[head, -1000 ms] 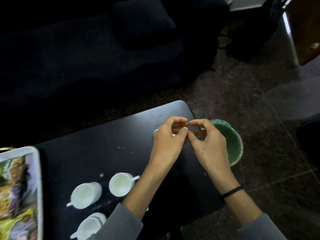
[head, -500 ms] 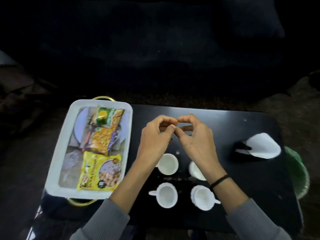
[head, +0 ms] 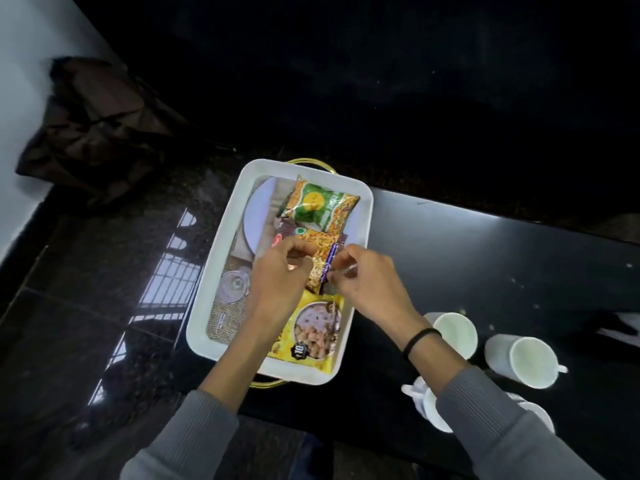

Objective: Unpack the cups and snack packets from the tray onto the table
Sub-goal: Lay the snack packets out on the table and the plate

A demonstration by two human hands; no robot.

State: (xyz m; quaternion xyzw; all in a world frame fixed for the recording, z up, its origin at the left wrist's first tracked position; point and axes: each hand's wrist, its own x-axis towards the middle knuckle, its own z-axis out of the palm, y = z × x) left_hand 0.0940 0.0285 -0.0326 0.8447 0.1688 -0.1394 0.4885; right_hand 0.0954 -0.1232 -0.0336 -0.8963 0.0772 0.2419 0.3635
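both hands now over tray (head: 221, 251), off the cups; left hand (head: 277, 275) & right hand (head: 363, 278) pinch middle packet (head: 320, 261); light, crinkly, slippery; grip edge seams.

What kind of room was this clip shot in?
Probably a home living room: a low black table stands on polished dark stone floor, with a white serving tray of snack packets and white cups on it. The dim background stays unclear.

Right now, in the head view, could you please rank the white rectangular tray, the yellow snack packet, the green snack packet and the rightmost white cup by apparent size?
1. White rectangular tray.
2. Yellow snack packet, partly hidden by the wrist.
3. Green snack packet and rightmost white cup look alike; I won't rank them.
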